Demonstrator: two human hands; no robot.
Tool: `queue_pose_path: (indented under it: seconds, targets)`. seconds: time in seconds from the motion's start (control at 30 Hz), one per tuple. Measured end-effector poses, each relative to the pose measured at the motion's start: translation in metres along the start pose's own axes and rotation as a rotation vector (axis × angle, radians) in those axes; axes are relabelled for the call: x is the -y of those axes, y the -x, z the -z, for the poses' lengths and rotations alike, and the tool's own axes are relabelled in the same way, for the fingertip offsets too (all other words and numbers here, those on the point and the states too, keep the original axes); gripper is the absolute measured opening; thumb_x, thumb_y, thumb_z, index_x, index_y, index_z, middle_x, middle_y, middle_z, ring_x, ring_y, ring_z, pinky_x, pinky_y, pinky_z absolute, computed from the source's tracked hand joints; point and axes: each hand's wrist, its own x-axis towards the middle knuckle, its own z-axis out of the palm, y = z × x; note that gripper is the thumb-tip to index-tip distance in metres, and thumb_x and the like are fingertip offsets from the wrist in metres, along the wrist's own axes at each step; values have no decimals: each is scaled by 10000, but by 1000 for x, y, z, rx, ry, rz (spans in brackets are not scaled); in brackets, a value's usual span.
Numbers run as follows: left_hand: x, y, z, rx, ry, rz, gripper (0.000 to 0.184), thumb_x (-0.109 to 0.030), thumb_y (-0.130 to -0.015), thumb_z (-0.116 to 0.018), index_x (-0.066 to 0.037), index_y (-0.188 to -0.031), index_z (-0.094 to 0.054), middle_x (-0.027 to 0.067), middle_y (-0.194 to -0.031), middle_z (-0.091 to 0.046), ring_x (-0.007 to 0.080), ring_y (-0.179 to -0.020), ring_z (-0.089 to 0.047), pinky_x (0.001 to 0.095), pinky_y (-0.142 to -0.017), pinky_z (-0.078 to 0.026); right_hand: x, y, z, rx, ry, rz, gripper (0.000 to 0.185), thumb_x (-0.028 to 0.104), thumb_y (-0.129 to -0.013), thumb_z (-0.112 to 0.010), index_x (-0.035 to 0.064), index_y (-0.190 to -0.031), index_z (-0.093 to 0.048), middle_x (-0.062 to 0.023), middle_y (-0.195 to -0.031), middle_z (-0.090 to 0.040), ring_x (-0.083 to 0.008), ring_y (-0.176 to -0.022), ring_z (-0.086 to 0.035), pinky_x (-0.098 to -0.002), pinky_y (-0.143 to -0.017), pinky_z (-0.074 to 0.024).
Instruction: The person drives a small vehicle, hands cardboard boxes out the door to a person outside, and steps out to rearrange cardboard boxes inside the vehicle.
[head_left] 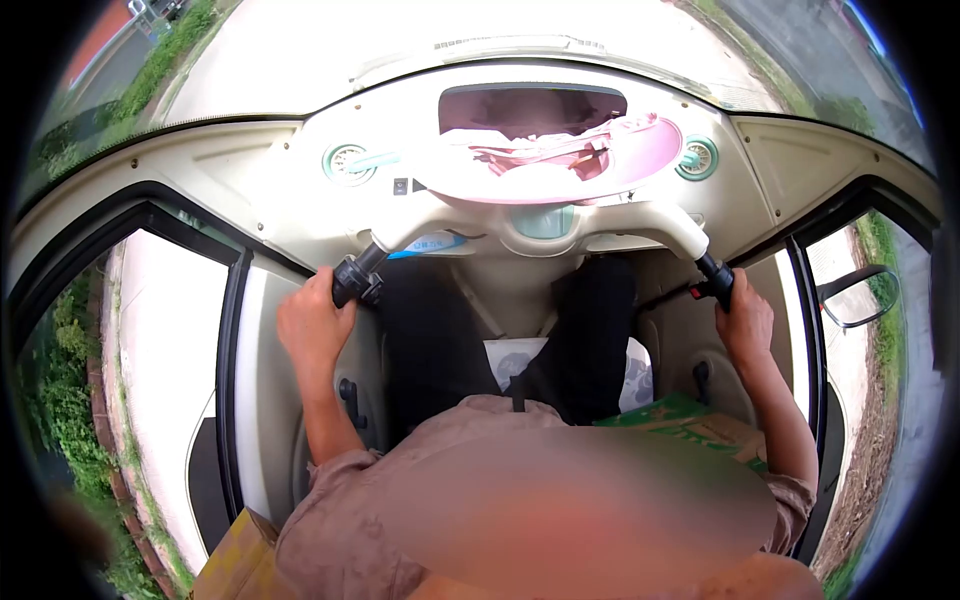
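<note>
My left hand point(318, 312) is wrapped round the black left grip point(352, 281) of a pale handlebar point(425, 222). On the other side, my right hand point(745, 318) holds the black right grip point(717, 279), which has a small red switch beside it. Parts of both grips are hidden by the fingers. Between the handlebar ends, a pink basket-like tray point(650, 165) with crumpled pink cloth point(530, 150) sits in front of an open dashboard recess point(530, 105).
Round vents point(350, 164) flank the dashboard. A blue packet point(430, 243) lies behind the handlebar. Cardboard boxes point(690, 425) stand by the seat and at the lower left. Doors with windows enclose both sides, a mirror point(858, 297) is outside right, and pale road point(300, 50) lies ahead.
</note>
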Motion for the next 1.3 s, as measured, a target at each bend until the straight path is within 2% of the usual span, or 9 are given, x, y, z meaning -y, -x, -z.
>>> queue_pose_path:
  seconds: [0.1,0.4,0.6,0.9,1.3]
  targets:
    - [1,6,0,-48,29,-10,293,-175,-689,-794,-88,-859,-572,93,-774,-641,339,-690,-645,452,-571,-483,1,-3,-1,-13,-6,4,389,77,-777,-699,85,-1100,-484,-175,-862,-665,-431,-761,-662,-533,-658,-524]
    - [-1,9,3,35,1,32,295,-183,-698,-798,-81,-860,-573,93,-768,-643,343,-709,-648,449,-583,-492,-8,-8,-7,13,39,2,406,84,-764,-719,87,-1093,-480,-176,-845,-656,-431,-737,-658,-536,-637,-523]
    - [-4,9,2,15,40,81,295,-181,-697,-802,-90,-882,-591,94,-777,-648,351,-712,-644,451,-589,-493,-6,-6,-6,-38,33,42,424,85,-756,-723,84,-1099,-473,-181,-835,-651,-424,-729,-658,-532,-625,-521]
    - [-3,9,0,-23,37,27,298,-182,-686,-805,-86,-863,-586,95,-774,-651,356,-706,-645,453,-586,-491,-8,-7,-5,-14,17,52,429,91,-761,-723,73,-1108,-471,-183,-838,-654,-422,-724,-658,-528,-621,-521]
    - [-4,8,2,40,72,43,282,-246,-709,-751,-69,-829,-567,118,-756,-655,376,-660,-637,466,-564,-488,-9,-12,0,34,9,45,408,95,-757,-714,74,-1093,-483,-189,-801,-654,-434,-744,-654,-542,-649,-518]
